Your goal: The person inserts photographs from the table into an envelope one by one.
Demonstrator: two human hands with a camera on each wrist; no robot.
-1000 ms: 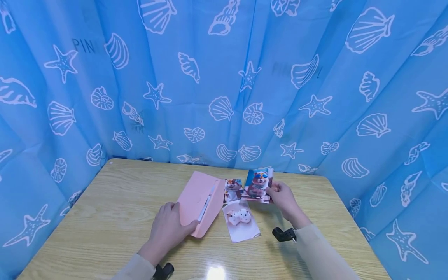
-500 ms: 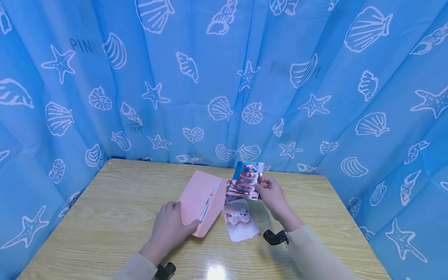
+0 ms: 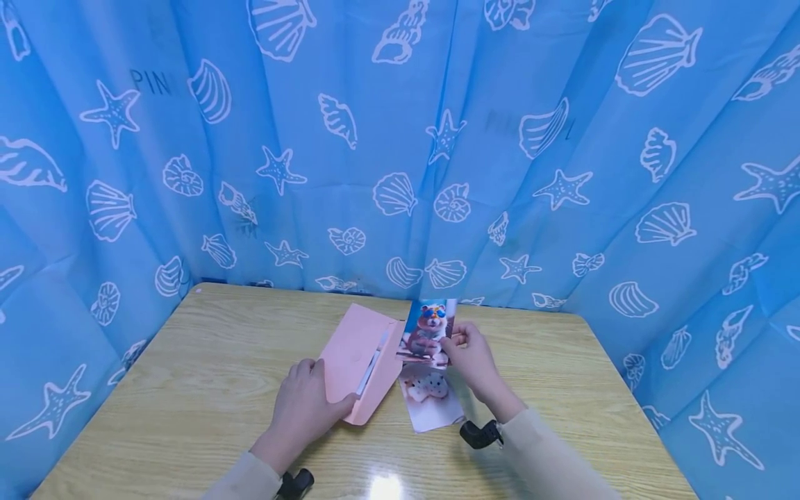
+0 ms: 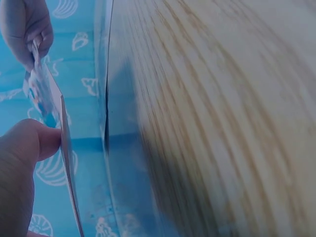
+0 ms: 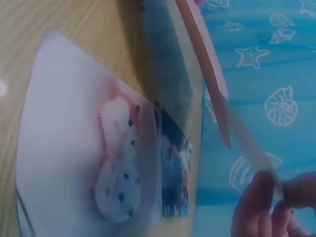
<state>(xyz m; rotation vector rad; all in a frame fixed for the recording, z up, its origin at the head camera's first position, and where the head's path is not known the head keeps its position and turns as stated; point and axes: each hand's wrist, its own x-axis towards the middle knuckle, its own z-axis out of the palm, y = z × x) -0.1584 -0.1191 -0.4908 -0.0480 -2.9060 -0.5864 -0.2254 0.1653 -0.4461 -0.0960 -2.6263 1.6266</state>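
Note:
My left hand point(image 3: 303, 406) grips the lower left part of a pink envelope point(image 3: 350, 344), thumb over its front. A pale edge point(image 3: 371, 366) shows in the envelope's opening on the right. Between thumb and fingers, my right hand point(image 3: 471, 357) pinches the right edge of a photo card point(image 3: 430, 321) picturing a hamster in sunglasses. The card's left edge reaches the envelope's flap; in the right wrist view the held card point(image 5: 252, 145) meets the envelope point(image 5: 210, 69) edge-on. Below it lies a photo card of two white hamsters point(image 3: 434, 415), its top partly covered.
Another animal photo card point(image 5: 175, 170) lies beyond the white-hamster one, hidden behind the held card in the head view. The wooden table point(image 3: 219, 361) ends at a blue shell-print curtain point(image 3: 400, 139). Black wrist cameras point(image 3: 481, 435) sit on both wrists.
My right hand has carried the sunglasses-hamster photo card leftward to the envelope, now covering the other animal card. The left hand and the envelope have stayed nearly in place.

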